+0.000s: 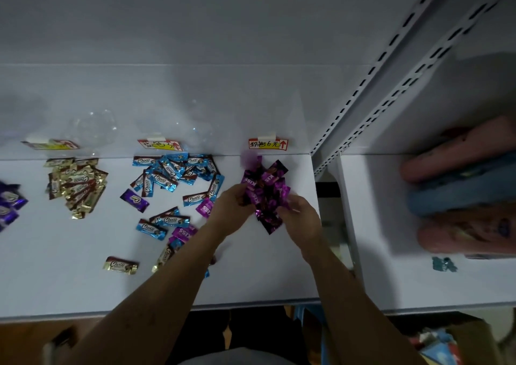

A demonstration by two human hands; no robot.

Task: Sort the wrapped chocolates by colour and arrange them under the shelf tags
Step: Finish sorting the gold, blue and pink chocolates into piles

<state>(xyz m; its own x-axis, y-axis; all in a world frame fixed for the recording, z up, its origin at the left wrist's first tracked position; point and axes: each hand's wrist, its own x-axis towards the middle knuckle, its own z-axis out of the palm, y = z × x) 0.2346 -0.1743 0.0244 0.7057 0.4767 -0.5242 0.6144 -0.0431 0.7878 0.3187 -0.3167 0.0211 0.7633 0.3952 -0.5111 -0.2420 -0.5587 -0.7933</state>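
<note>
A heap of pink-purple wrapped chocolates (266,191) lies on the white shelf (251,275) under the right tag (268,143). My left hand (233,209) and my right hand (300,216) flank the heap, fingers curled onto wrappers at its left and right edges. Blue chocolates (178,173) are grouped under the middle tag (160,144), gold ones (76,186) under the left tag (51,144). Loose on the shelf lie stray pink pieces (205,207), a dark purple piece (134,200), blue pieces (162,223) and a gold piece (121,265).
Dark purple chocolates (9,205) sit at the far left edge. Clear plastic containers (92,128) stand behind the tags. A slotted upright (363,107) divides off the right bay, which holds pink and blue rolled items (458,186) and a small teal wrapper (444,264).
</note>
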